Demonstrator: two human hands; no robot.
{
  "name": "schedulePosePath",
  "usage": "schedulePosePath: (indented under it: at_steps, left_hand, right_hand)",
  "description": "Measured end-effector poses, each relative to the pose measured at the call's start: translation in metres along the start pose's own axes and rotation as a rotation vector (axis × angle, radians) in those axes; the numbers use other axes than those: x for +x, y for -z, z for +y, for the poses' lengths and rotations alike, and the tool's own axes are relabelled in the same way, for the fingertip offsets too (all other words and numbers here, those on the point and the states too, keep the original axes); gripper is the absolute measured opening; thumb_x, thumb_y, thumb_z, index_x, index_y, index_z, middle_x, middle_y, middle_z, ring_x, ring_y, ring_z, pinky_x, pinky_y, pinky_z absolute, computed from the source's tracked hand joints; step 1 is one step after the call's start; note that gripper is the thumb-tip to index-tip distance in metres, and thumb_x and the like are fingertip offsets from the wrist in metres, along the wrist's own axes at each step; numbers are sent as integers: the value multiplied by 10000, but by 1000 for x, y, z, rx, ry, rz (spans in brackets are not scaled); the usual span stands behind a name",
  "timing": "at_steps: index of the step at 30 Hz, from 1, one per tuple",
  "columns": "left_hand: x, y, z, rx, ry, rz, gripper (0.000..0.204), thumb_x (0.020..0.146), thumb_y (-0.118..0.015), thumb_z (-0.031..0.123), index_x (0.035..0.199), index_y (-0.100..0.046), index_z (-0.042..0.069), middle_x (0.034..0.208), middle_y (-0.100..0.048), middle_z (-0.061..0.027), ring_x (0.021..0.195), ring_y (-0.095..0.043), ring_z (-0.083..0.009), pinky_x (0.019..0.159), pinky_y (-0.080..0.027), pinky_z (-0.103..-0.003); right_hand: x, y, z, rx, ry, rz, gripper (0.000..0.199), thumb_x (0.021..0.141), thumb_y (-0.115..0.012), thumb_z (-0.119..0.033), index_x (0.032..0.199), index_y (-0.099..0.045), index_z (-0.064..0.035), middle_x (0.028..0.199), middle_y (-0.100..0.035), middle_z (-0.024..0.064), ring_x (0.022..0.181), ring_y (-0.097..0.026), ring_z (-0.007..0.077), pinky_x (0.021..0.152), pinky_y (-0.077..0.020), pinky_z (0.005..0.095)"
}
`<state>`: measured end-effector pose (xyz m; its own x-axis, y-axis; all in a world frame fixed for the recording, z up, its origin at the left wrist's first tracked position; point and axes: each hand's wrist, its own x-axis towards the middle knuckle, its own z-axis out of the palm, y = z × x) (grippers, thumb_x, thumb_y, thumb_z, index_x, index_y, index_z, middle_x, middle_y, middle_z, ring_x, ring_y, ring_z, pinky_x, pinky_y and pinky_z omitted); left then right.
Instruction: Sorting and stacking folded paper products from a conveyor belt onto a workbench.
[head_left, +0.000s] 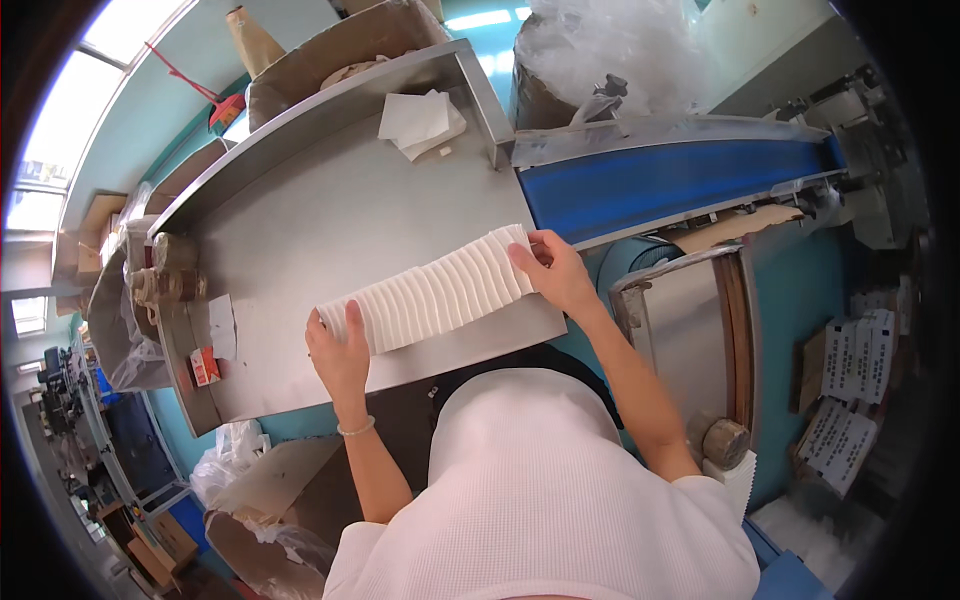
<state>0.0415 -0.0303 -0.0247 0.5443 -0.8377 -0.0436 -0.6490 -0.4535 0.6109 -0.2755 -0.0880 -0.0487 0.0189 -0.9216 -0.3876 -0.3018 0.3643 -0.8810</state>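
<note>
Between my hands a long row of white, thin, folded paper-like pieces (430, 290) lies pressed together, slanting up toward the right. Its top shows many close ridges, and what exactly the pieces are cannot be made out. My left hand (340, 352) closes on the row's left end, thumb on top. At the other end my right hand (558, 272) grips it, thumb on the near side and fingers behind. Under the row is the metal tabletop (300, 225) with raised rims. Some loose white sheets (420, 120) lie near its far edge.
A blue conveyor belt (650, 190) joins the table at the right. Tape rolls (172, 268) and a small red-and-white box (205, 366) are at the left edge. Beyond stand a cardboard box (345, 55) and clear plastic bags (620, 60). White cartons (858, 350) are stacked far right.
</note>
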Motion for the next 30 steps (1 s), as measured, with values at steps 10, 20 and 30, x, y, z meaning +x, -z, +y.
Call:
schedulePosePath:
  at_steps: [10,20,30]
  left_hand:
    - [-33,-3,-4,108,-144,96,1088,777,-766,606,1528,-259,3,1434,-391,-346,1322,-407,-498,1040,-381,-581]
    - [-26,-11,14,189,-98,32,1100,740,-745,676,1547,-281,89,1477,-294,-398,1326,-379,-550,1043,-362,-619]
    - [-20,-11,7,170,-152,47,1069,732,-780,632,1531,-322,90,1449,-359,-383,1279,-443,-526,1019,-397,-598]
  right_hand:
    - [4,11,27,659,-232,46,409,974,-648,-263,1275,-561,-2,1178,-647,111,989,-666,200,898,-551,332]
    - [15,-16,-5,479,-219,-211,484,959,-670,-417,1230,-620,-19,1109,-665,36,998,-604,105,894,-476,273]
    - [7,-3,26,948,-503,-346,401,981,-632,-274,1315,-552,-68,1203,-639,27,1087,-600,150,906,-511,332]
